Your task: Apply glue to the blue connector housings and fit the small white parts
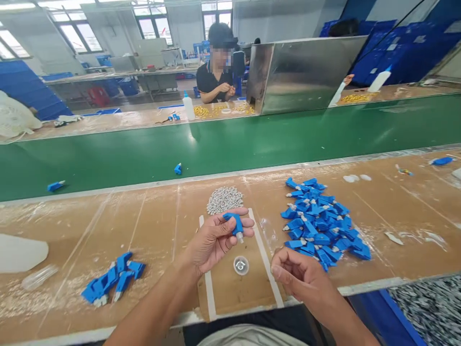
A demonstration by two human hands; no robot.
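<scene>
My left hand (219, 240) holds a blue plastic part (236, 226) with a pale tip, palm up, above the marked middle of the brown table. Lower right of it, my right hand (297, 274) is curled with thumb and index finger pressed together; anything between them is too small to make out. Between the hands lies a small round clear dish (241, 265). Just beyond my left hand is a pile of small grey pieces (225, 200). A large heap of blue parts (319, 223) lies beyond my right hand, and a smaller group (113, 278) is at the left.
A green belt (230, 142) runs across behind the table, carrying two blue parts. Across it a person (218, 72) works near a white bottle (188, 106) and yellow pieces. A metal box (306, 74) stands beside them. A blue bin (382, 312) is at the lower right.
</scene>
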